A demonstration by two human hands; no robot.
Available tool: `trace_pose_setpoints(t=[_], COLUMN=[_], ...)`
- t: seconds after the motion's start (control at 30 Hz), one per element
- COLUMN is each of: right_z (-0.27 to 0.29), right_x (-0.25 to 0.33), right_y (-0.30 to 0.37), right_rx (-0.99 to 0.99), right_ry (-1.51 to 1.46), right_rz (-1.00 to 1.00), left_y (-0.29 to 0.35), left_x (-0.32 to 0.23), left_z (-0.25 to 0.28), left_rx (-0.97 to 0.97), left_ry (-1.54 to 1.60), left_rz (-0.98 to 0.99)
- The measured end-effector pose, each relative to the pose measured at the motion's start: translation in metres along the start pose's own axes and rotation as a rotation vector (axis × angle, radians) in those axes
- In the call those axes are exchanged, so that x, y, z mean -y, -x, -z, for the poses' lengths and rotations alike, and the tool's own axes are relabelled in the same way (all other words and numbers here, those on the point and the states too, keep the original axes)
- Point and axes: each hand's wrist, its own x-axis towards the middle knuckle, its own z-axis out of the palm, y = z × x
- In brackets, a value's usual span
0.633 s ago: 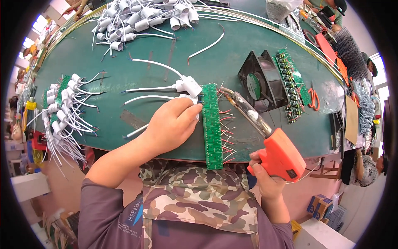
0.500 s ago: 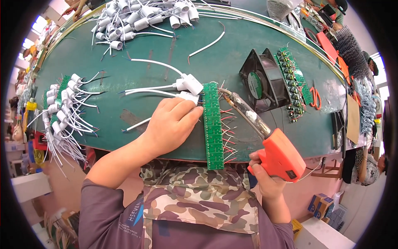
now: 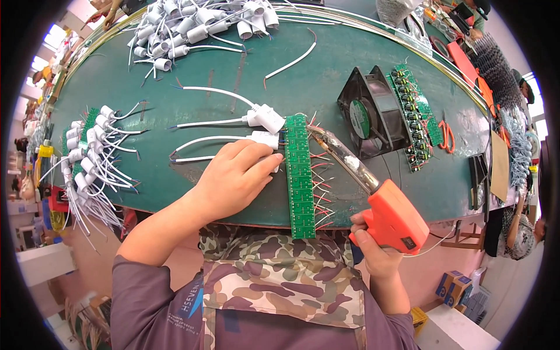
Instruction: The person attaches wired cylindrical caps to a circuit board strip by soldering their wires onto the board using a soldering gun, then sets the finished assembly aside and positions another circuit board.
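A long green circuit board strip lies upright in front of me, its lower end past the table edge. Short red and white wires stick out along its right side. White cylindrical sockets with white cables lie against its upper left edge; another white socket sits just below them. My left hand is closed around a further white socket, mostly hidden under the fingers, beside the board's left edge. My right hand grips an orange soldering gun, its tip close to the board's upper right edge.
A black fan stands right of the board, with populated circuit boards and orange-handled scissors beyond. White sockets are heaped at the back and wired ones lie at left. A loose white cable lies far ahead.
My left hand has shifted slightly down and left, uncovering the white socket and its cable above it. The cable under the hand has swung upward. The soldering gun has barely moved.
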Motion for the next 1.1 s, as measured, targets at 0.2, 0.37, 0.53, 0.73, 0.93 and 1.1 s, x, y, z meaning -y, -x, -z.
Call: trace_pose_setpoints(t=[0.2, 0.37, 0.53, 0.73, 0.93, 1.1], right_z=[0.001, 0.001, 0.001, 0.002, -0.001, 0.0], right_x=[-0.002, -0.002, -0.002, -0.003, -0.001, -0.002], right_y=[0.0, 0.0, 0.002, 0.0, 0.0, 0.0], right_rx=[0.002, -0.006, -0.004, 0.009, -0.027, -0.031], right_ry=[-0.021, -0.018, -0.035, -0.015, -0.023, -0.029], right_rz=[0.002, 0.007, -0.005, 0.023, 0.016, 0.041], left_y=[0.004, 0.001, 0.005, 0.001, 0.0, -0.003], left_x=[0.001, 0.005, 0.004, 0.001, 0.023, 0.035], left_z=[0.011, 0.019, 0.009, 0.012, 0.022, 0.03], left_rx=[-0.043, -0.032, 0.041, -0.008, -0.137, 0.106], left_ry=[0.019, 0.058, 0.123, 0.162, -0.042, -0.08], left_rz=[0.055, 0.056, 0.032, 0.061, 0.17, 0.263])
